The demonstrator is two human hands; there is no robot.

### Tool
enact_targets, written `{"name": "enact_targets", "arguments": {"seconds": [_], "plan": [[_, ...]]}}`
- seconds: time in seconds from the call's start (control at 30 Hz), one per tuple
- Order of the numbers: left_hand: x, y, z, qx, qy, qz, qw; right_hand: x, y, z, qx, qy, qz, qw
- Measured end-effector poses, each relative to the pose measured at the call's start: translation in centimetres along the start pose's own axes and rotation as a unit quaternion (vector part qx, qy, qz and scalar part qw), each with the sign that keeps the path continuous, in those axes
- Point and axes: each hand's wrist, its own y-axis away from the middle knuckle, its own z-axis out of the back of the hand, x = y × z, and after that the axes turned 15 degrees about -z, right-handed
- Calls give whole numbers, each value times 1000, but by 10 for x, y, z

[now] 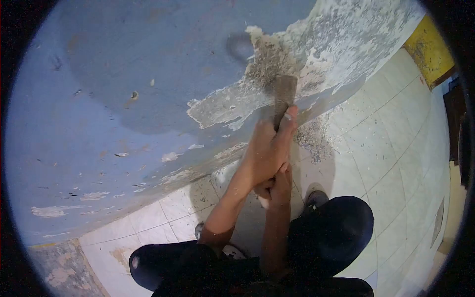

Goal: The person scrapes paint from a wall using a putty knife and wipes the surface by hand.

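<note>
A flat brownish scraper [285,91] points up at the wall, its wide end at the edge of a rough, bared patch of plaster [271,57]. My left hand [267,146] is closed around it, with the thumb laid along the blade. Just below, my right hand [278,185] is closed at the rear end of the tool, close against my left hand. My fingers hide the handle. Blue paint [128,64] still covers much of the wall, and a pale scraped area [336,47] spreads to the upper right.
Crumbled debris [315,138] lies on the tiled floor [391,163] at the foot of the wall. My bent knees [336,232] are below my hands. A yellow surface [429,52] and dark objects [456,128] stand at the right edge.
</note>
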Motion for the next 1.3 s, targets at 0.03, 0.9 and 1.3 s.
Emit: {"name": "enact_targets", "arguments": {"seconds": [0.03,0.9,1.3], "plan": [[0,0,-6,1,42,18,999,3,-2,7,29,4,27,999],[48,56,43,-142,-72,98,982,-59,6,16,-34,72,-237,968],[28,5,-18,-13,22,44,999,-8,2,45,-57,22,-14,998]]}}
